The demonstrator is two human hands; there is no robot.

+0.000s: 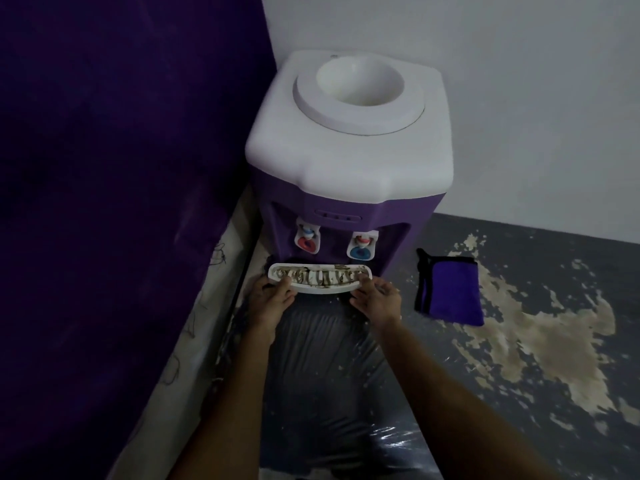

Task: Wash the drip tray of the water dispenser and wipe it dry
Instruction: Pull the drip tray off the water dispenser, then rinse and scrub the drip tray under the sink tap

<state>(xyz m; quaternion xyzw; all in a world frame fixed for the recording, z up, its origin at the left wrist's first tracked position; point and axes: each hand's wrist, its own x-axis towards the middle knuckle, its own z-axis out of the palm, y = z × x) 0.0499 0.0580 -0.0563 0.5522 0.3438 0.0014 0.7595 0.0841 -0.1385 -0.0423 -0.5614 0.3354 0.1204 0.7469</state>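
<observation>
A white drip tray (320, 278) with a brown-stained grille sits at the foot of the purple and white water dispenser (346, 150), under its two taps. My left hand (272, 296) grips the tray's left end, thumb on the grille. At the tray's right end my right hand (377, 299) holds on the same way. A folded purple cloth (448, 289) lies on the floor to the right of the dispenser.
The dispenser stands on the floor in a corner, between a dark purple surface (121, 168) on the left and a white wall (519, 98) behind. A clear plastic sheet (322, 358) covers the floor under my arms. The grey floor (536, 341) to the right has worn beige patches.
</observation>
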